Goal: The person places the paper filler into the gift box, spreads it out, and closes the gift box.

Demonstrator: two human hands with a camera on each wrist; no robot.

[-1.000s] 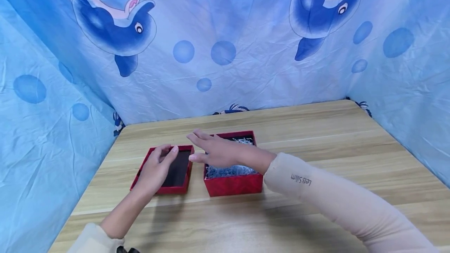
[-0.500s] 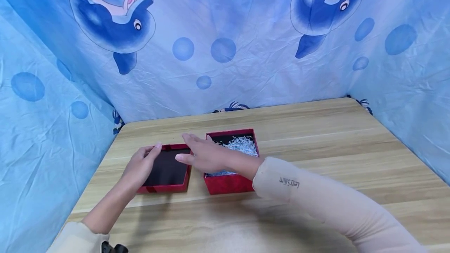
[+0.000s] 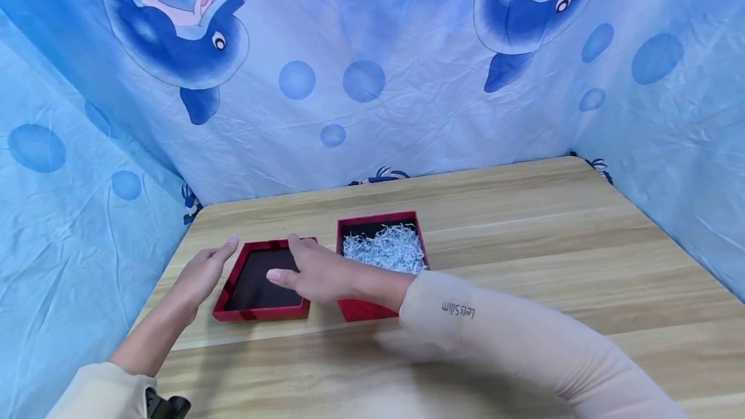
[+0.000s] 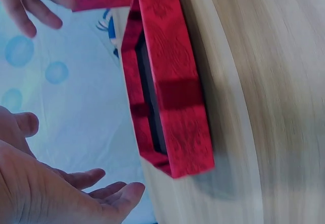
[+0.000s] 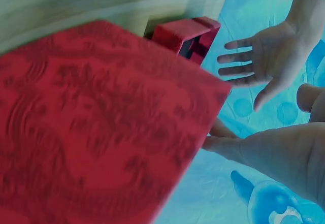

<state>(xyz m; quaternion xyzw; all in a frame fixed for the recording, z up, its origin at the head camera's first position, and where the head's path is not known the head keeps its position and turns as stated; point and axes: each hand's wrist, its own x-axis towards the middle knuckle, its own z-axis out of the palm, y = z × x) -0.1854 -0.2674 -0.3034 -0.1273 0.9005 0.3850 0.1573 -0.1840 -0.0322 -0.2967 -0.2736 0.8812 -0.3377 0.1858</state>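
Note:
A shallow red box lid (image 3: 266, 280) with a dark lining lies on the table, hollow side up. Beside its left edge is my left hand (image 3: 200, 275), fingers spread and nothing in them; the right wrist view shows that palm (image 5: 277, 54) bare. My right hand (image 3: 320, 270) hovers over the lid's right part, thumb and fingers apart, holding nothing. Beneath my right forearm stands an uncovered red box (image 3: 381, 217), filled with pale blue shredded paper (image 3: 387, 247). The forearm hides part of the box front. Up close in the right wrist view, the box's patterned side (image 5: 101, 122) fills the left.
The wooden table (image 3: 524, 225) stretches right and forward of the box. Blue cloth (image 3: 431, 115) printed with dolphins hangs behind and along both sides. A dark device (image 3: 165, 404) sits on the left wrist.
Both hands have moved left: the left one from over the lid to beyond its left edge, the right one from above the box to above the lid. Lid and box stay put.

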